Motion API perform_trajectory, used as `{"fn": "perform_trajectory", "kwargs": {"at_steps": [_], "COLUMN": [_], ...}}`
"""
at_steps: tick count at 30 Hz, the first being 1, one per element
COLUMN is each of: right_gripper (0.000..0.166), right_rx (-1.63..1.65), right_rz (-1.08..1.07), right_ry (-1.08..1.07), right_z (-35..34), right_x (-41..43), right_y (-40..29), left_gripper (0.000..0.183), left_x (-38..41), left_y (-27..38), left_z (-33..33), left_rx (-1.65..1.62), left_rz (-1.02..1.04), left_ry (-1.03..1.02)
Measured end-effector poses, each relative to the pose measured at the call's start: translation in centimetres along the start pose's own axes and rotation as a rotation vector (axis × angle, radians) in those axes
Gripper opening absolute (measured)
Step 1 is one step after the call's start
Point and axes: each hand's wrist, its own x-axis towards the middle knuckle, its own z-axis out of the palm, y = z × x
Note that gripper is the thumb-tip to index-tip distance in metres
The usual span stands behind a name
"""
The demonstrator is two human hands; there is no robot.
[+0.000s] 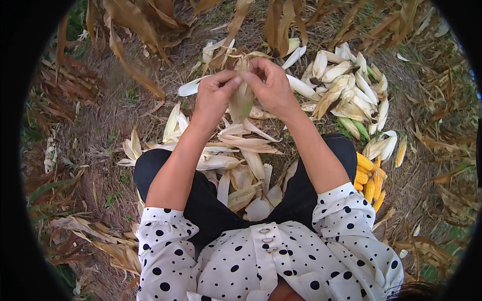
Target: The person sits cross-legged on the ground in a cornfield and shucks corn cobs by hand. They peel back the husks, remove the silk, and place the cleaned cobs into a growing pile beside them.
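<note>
Both my hands meet at the tip of an ear of corn in its husk (241,103), held out in front of my knees. My left hand (216,92) pinches the husk between thumb and fingers on one side. On the other side my right hand (272,85) grips it the same way, with dry husk strands (246,55) sticking up past the fingers. Pale green husk covers the lower part of the ear, which is blurred; no kernels show on it. Loose peeled husks (250,143) lie on the ground below it, between my legs.
A heap of unhusked corn ears (350,86) lies at the front right. Bare yellow corn cobs (369,177) are piled beside my right knee, with one partly husked ear (401,151) nearby. Dry corn leaves (147,22) hang at the front; straw-covered soil (101,124) extends left.
</note>
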Motion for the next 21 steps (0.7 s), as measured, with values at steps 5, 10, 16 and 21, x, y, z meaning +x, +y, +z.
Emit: {"fn": "perform_trajectory", "kwargs": {"at_steps": [5,10,16,21], "right_gripper": [0.025,0.022,0.015,0.016], "right_rx": [0.059,0.167,0.380,0.312], "right_rz": [0.027,0.010,0.088,0.078], "right_ry": [-0.048,-0.023,-0.039,-0.036], "right_z": [0.2,0.2,-0.2,-0.2], "right_x": [-0.4,-0.8,-0.7,-0.6], "right_y": [-0.7,-0.1,0.9,0.0], "left_gripper": [0.016,0.017,0.021,0.018], "left_x": [-0.2,-0.1,0.7,0.4], "left_y": [0.3,1.1,0.7,0.3], "left_z": [-0.1,-0.2,-0.7,-0.3], "left_rx": [-0.112,-0.066,0.135,-0.034], "left_rz": [-0.083,-0.091,0.090,-0.023], "left_ry": [0.036,0.000,-0.089,-0.048]}}
